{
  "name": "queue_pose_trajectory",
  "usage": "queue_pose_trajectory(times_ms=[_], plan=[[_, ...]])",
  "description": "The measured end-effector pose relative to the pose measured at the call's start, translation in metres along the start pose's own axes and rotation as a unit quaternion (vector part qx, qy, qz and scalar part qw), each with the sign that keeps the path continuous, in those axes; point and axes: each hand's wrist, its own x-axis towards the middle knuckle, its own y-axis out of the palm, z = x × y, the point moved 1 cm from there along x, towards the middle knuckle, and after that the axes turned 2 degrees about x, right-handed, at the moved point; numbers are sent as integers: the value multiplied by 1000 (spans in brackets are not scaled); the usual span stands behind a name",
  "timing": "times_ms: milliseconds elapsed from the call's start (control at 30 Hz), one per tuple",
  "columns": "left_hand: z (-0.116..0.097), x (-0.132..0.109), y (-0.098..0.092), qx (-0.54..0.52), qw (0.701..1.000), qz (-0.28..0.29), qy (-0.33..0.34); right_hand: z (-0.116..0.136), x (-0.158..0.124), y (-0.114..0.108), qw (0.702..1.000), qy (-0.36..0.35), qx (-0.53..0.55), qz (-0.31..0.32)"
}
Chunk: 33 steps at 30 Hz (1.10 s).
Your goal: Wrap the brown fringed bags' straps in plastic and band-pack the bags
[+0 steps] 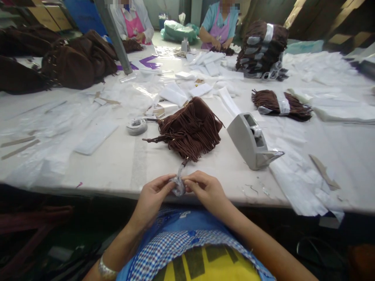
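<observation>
- Yellow-and-black clothing (pixel 199 263) fills the bottom edge, bordered by a blue checked apron (pixel 175 244).
- A silvery watch (pixel 106 269) sits on the left wrist.
- Left hand (pixel 152 195) and right hand (pixel 208 189) meet at the table's near edge, thumbs and forefingers of both pinching a plastic-wrapped coil (pixel 178 187).
- Just beyond, a brown fringed bag (pixel 193 128) lies on the white table (pixel 117 168), joined to that coil by a brown strap end.
- Right of the bag stands a grey tape dispenser (pixel 247 142); left, another wrapped coil (pixel 136 127).
- Farther right, a banded fringe bundle (pixel 281 104) lies before a taller stack (pixel 260 50).
- Across the table, two co-workers in pink (pixel 133 23) and purple (pixel 221 27) aprons handle dark pieces.
</observation>
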Motion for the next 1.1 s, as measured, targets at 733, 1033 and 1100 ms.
queue_pose_trajectory(times_ms=[733,1033,1100], plan=[[-25,-5,-4,222,962,-87,132,1,-4,13,931,215,294,0],[-14,-15,-8,201,970,-110,77,-2,3,31,951,178,254,-9],[-10,-12,-9,145,984,-89,52,-6,5,31,958,173,230,6]])
